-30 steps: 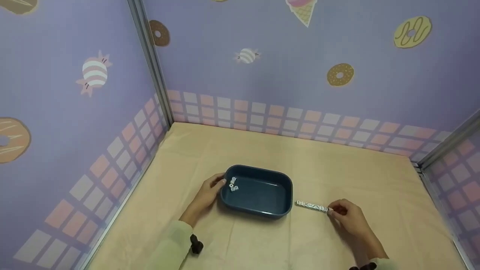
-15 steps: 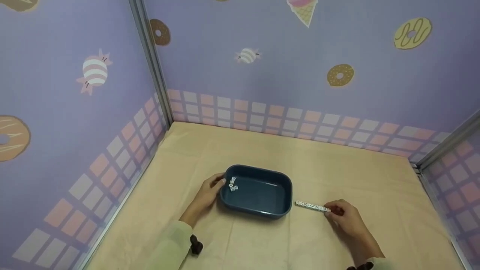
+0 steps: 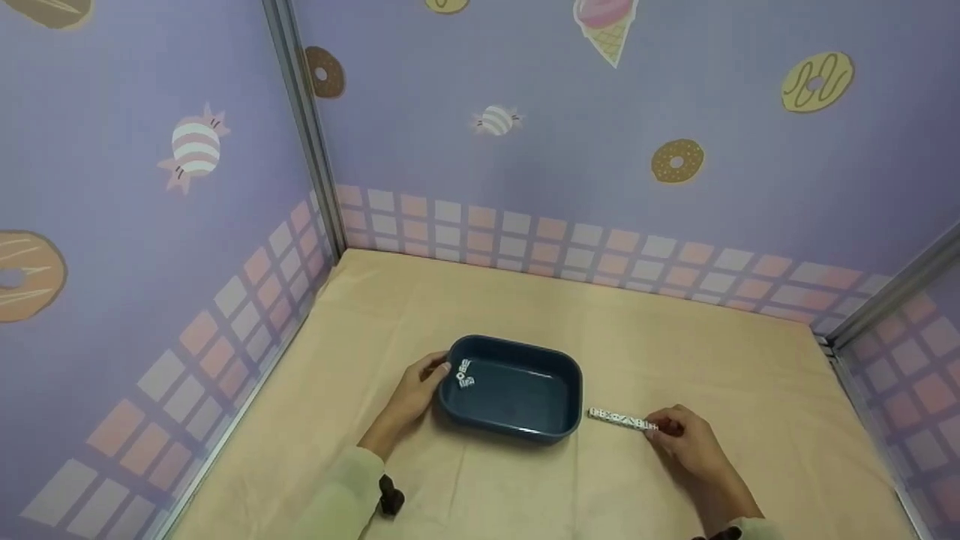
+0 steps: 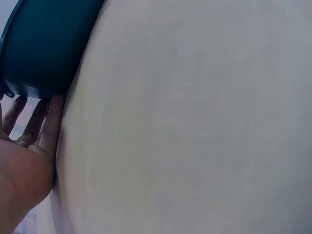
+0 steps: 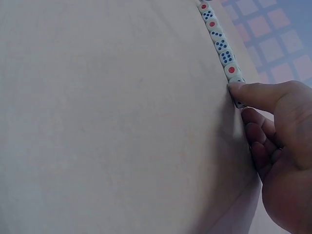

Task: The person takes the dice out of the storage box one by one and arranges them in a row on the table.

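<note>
A dark blue rectangular dish [image 3: 517,397] stands on the cloth, several white dice [image 3: 463,373] lying at its left end. My left hand [image 3: 411,391] holds that end, thumb at the rim and fingers against the outer wall, as the left wrist view [image 4: 29,161] also shows. To the right of the dish runs a straight row of dice [image 3: 619,419] with red and blue pips. At the row's right end my right hand [image 3: 690,442] pinches a die; in the right wrist view the thumb [image 5: 258,95] covers part of the last dice [image 5: 226,57].
A beige cloth [image 3: 517,487] covers the tabletop. Purple walls with sweets printed on them [image 3: 540,165] close off the back and both sides, joined by metal corner posts [image 3: 304,127].
My right hand has shifted slightly left, bringing its fingers in close at the row's right end. My left hand stays on the dish. The head view has tilted a little.
</note>
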The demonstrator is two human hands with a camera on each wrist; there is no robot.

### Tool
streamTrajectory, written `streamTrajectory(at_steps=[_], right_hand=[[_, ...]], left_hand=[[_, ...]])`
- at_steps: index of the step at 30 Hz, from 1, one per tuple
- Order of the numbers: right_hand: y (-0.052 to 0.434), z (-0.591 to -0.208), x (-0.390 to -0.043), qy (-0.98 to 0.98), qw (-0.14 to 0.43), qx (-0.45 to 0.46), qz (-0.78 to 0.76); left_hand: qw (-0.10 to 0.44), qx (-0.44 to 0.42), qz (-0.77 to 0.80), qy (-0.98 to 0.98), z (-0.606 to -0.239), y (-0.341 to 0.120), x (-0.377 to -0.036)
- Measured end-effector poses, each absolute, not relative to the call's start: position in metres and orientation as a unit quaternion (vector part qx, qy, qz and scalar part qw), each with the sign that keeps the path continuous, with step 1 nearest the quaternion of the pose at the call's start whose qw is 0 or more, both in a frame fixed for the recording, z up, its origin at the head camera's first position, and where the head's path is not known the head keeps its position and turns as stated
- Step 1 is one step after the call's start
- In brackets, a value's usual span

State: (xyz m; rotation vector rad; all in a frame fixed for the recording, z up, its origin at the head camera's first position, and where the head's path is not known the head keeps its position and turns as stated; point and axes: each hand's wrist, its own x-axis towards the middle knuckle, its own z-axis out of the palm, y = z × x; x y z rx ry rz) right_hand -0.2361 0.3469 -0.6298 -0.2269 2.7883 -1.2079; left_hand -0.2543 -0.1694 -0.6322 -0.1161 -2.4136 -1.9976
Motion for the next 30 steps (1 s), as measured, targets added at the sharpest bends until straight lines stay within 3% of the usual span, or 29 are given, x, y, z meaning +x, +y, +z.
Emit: streamTrajectory(at_steps=[7, 12, 19, 24, 30], right_hand=[[0.345, -0.624, -0.234, 0.912, 0.044, -0.051, -0.405], [0.315, -0.612, -0.238, 0.904, -0.057, -0.061, -0.419], [0.227, -0.589, -0.258, 0.852, -0.160, -0.171, -0.468], [0.163, -0.588, -0.275, 0.826, -0.157, -0.238, -0.487], [0.113, -0.582, -0.284, 0.830, -0.130, -0.249, -0.483]], left_hand=[[-0.003, -0.033, -0.640, -0.768, -0.632, -0.166, -0.253], [0.007, -0.027, -0.645, -0.764, -0.632, -0.167, -0.253], [0.013, -0.030, -0.652, -0.757, -0.628, -0.168, -0.254], [0.009, -0.046, -0.650, -0.758, -0.629, -0.169, -0.255], [-0.003, -0.048, -0.645, -0.763, -0.630, -0.174, -0.253]])
